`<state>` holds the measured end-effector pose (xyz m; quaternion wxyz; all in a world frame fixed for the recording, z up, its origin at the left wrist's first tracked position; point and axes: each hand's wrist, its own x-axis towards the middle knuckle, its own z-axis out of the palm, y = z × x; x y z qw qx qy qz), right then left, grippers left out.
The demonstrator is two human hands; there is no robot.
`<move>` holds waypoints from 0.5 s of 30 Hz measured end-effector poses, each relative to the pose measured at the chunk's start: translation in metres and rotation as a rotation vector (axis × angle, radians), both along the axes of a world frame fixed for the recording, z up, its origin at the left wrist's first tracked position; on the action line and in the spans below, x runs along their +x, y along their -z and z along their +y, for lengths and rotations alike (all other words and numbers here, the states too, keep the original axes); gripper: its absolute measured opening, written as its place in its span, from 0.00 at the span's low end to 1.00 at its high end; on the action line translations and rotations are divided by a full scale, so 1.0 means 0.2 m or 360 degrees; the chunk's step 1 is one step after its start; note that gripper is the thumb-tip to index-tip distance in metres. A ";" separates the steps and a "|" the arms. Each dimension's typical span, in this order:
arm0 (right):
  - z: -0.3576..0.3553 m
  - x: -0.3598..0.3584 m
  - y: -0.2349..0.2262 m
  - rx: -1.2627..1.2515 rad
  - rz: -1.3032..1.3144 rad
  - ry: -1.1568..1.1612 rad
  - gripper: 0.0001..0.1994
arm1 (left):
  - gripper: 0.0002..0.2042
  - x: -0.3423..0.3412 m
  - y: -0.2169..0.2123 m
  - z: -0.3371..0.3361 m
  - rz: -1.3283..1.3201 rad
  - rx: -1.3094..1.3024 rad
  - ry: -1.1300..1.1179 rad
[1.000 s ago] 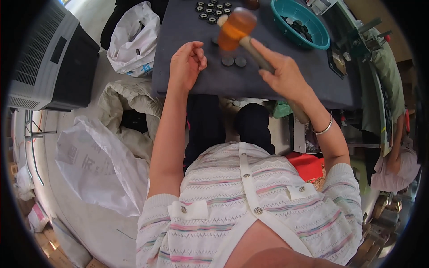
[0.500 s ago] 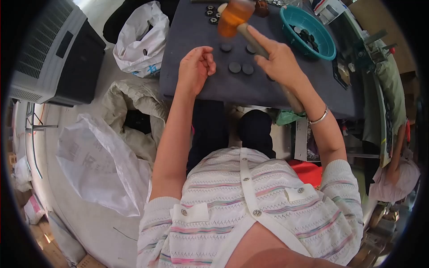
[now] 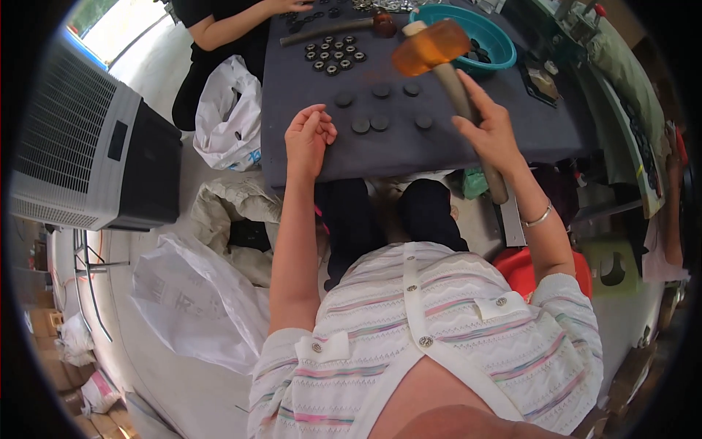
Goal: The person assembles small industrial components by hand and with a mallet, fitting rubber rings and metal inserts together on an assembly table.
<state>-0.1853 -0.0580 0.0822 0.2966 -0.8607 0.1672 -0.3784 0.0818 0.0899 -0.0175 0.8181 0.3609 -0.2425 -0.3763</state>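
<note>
My right hand (image 3: 491, 132) is closed round the wooden handle of a mallet (image 3: 439, 47). Its amber, see-through head is raised above the table, near the rim of a teal basin. My left hand (image 3: 311, 143) hovers by the table's left front part with its fingers curled in; whatever they may hold is hidden. Several flat dark discs (image 3: 379, 123) lie spread on the grey tabletop (image 3: 307, 84) between my two hands. Farther back sits a cluster of dark round pieces with light metallic centres (image 3: 333, 55).
A second mallet (image 3: 333, 31) lies behind the cluster. The teal basin (image 3: 504, 58) holds more dark discs. At the far left another person's hand (image 3: 289, 6) reaches over the table. White bags (image 3: 230, 121) and a large grey louvred machine (image 3: 80, 139) stand left; a red stool (image 3: 581, 271) is right.
The view has shifted, showing more of the far table and the other person's arm. Against the table, the mallet has swung right toward the basin. My left hand keeps its curled shape.
</note>
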 end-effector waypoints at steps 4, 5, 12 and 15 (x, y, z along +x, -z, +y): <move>-0.08 -0.29 0.04 0.0619 -0.0134 0.0318 0.31 | 0.15 -0.07 0.04 -0.05 -0.0908 0.0471 -0.0157; -0.11 -0.35 0.05 0.0663 -0.0177 0.0414 0.31 | 0.19 -0.08 0.02 -0.06 -0.1541 0.0596 -0.0306; -0.48 -0.60 0.28 0.0922 -0.0343 0.0697 0.26 | 0.17 -0.14 -0.09 -0.17 -0.2721 0.1061 -0.0339; -0.66 -0.67 0.36 0.1021 -0.0225 0.0835 0.24 | 0.15 -0.13 -0.13 -0.18 -0.2500 0.1057 -0.0257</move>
